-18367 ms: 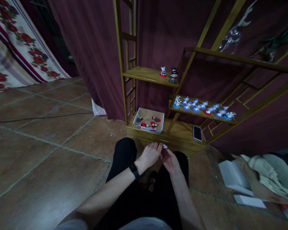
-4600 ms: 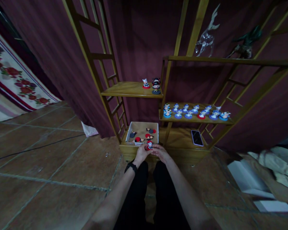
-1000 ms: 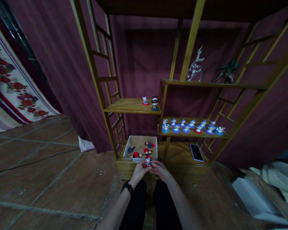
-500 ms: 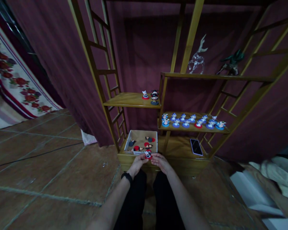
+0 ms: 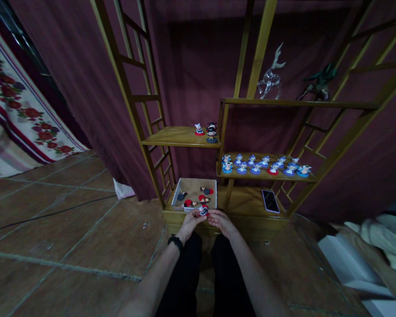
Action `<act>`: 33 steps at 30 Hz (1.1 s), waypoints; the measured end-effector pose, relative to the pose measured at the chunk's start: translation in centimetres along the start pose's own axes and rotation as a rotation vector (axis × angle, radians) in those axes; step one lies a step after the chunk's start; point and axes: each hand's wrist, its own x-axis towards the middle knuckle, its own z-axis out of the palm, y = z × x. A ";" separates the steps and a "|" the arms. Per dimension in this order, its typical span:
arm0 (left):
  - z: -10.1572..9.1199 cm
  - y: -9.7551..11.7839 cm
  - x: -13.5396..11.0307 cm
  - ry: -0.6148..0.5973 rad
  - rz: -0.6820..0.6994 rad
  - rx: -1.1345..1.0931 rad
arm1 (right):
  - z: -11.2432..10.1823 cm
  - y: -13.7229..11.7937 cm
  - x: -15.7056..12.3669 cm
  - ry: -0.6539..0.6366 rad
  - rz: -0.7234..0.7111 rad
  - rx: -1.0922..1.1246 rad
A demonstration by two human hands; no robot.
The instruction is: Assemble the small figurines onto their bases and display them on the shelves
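Between my two hands is a small white-haired figurine [image 5: 203,211] with a red base, held just in front of a shallow cardboard box. My left hand [image 5: 191,221] pinches it from the left, and my right hand [image 5: 221,221] has its fingertips closed on its right side. Inside the box [image 5: 184,188] several dark-haired figurines lie tipped over, on red or dark round bases. Above it, a white-haired figurine [image 5: 199,129] on a red base stands beside dark-haired figurines [image 5: 211,133] on the left shelf.
Several blue and purple figurines [image 5: 255,168] stand in rows on the right shelf. A phone [image 5: 270,201] lies on the lowest board. Higher up are a clear deer ornament [image 5: 269,81] and a dark statue [image 5: 321,83]. White boxes [image 5: 351,259] sit at the right.
The held figurine has tilted slightly between my fingers. Both hands stay in nearly the same place, and the view has shifted a little.
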 end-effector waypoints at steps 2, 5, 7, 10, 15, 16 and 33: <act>0.1 0.6 -0.4 0.060 0.025 0.019 | -0.1 0.1 0.0 0.000 0.002 0.018; -0.1 1.7 -1.1 0.117 0.069 0.052 | -0.3 0.1 0.2 0.009 0.009 0.039; -0.5 2.9 -1.5 0.137 0.100 0.094 | -0.5 0.2 0.3 0.025 0.011 0.048; -1.2 6.4 -1.6 0.134 0.171 0.176 | -0.7 0.3 0.7 0.045 0.004 0.061; -1.8 17.6 -1.6 0.074 0.395 0.304 | -1.1 0.9 1.4 0.092 0.028 0.073; -1.8 20.2 -1.5 0.077 0.458 0.309 | -1.2 1.0 1.5 0.090 0.028 0.083; -0.4 36.2 12.4 0.220 0.417 0.534 | -2.2 1.4 1.5 0.063 -0.024 0.107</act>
